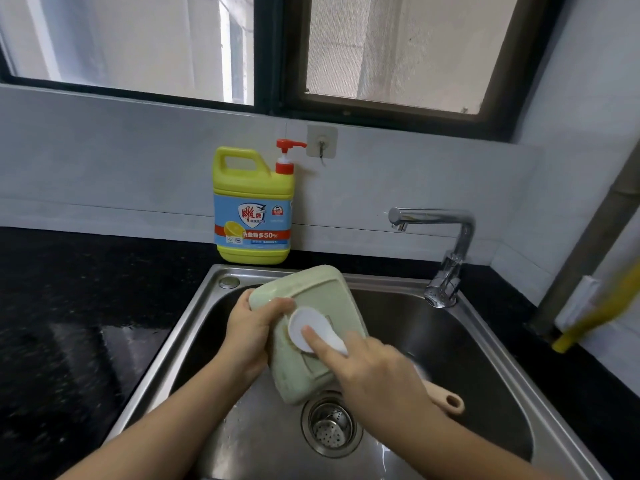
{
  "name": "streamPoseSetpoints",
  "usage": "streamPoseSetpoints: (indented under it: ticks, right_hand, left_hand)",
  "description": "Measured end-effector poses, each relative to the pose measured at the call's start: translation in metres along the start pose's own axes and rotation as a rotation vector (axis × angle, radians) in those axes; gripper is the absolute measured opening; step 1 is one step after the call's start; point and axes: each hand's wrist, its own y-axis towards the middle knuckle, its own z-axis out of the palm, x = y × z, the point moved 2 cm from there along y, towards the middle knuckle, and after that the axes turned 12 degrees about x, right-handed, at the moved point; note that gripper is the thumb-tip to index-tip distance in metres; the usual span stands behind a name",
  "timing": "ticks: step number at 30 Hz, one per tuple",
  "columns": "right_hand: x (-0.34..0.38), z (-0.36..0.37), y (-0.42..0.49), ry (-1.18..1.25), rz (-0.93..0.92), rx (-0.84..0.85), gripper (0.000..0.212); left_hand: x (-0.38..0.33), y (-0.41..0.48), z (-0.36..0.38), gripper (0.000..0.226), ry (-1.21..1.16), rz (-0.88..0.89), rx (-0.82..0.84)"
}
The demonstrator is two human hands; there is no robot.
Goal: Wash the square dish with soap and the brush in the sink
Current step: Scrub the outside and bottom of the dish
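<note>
Dish (313, 296) edge above sink (491, 344) rim

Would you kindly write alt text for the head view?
Over a steel sink, the left hand tilts a pale green square dish while the right hand scrubs its underside with a white brush. A yellow soap bottle stands behind.

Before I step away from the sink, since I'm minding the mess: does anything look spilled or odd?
Nothing broken. The counter left of the sink looks wet. The square dish is held underside up by the left hand while the right hand scrubs with the brush.
</note>
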Motion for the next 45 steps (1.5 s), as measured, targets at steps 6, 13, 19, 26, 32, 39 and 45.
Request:
streamPoseSetpoints:
  ticks: [6, 13, 19, 26, 32, 39, 45]
  right_hand:
    - [-0.013, 0.006, -0.009, 0.023, -0.056, 0.010, 0.063]
    - [-0.057, 0.019, -0.038, -0.031, 0.086, 0.053, 0.067]
    - [-0.047, 0.014, 0.000, 0.034, 0.200, -0.025, 0.067]
    - [-0.019, 0.025, -0.023, 0.040, -0.009, 0.016, 0.064]
    - [-0.056, 0.022, -0.001, 0.043, 0.208, 0.054, 0.071]
    - [-0.015, 0.025, -0.003, 0.081, -0.041, 0.026, 0.067]
    - [-0.067, 0.025, -0.021, 0.171, 0.139, 0.151, 0.059]
  left_hand:
    - [-0.002, 0.004, -0.004, 0.041, -0.055, -0.006, 0.030]
    - [-0.004, 0.003, -0.003, 0.055, -0.034, -0.017, 0.069]
    - [0.003, 0.000, 0.007, 0.035, 0.018, -0.047, 0.115]
    - [-0.001, 0.004, -0.007, 0.064, -0.043, -0.036, 0.031]
    - [0.001, 0.002, -0.003, 0.058, -0.024, -0.044, 0.048]
    - [0.003, 0.003, -0.006, 0.045, -0.009, -0.048, 0.021]
    - [0.000, 0.004, -0.008, 0.062, -0.045, -0.046, -0.018]
